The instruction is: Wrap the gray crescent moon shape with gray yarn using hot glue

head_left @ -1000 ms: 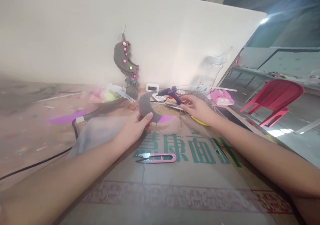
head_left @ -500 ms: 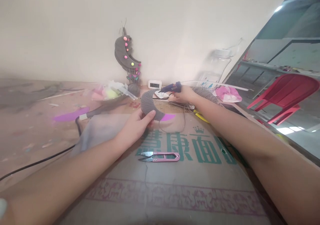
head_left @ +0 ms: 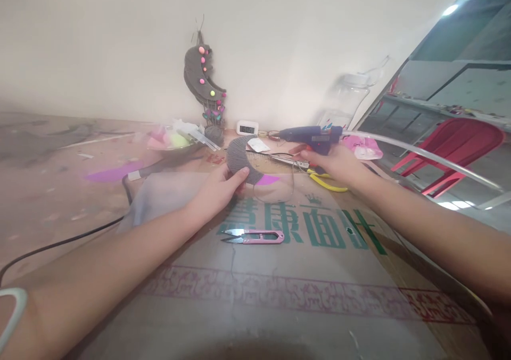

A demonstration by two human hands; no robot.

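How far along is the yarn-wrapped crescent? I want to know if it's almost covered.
Mostly wrapped: grey yarn covers the crescent except its purple tip. The left hand holds it; the right hand holds the glue gun. The tip remains bare.

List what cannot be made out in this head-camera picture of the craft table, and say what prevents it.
- Small clock display: too small to read.
- Left hand covers the lower edge of the grey yarn-wrapped crescent.
- Right hand hides the glue gun grip and trigger.
- Items beside the pink bag: blurred.
- Black cable: cut off by the left edge.
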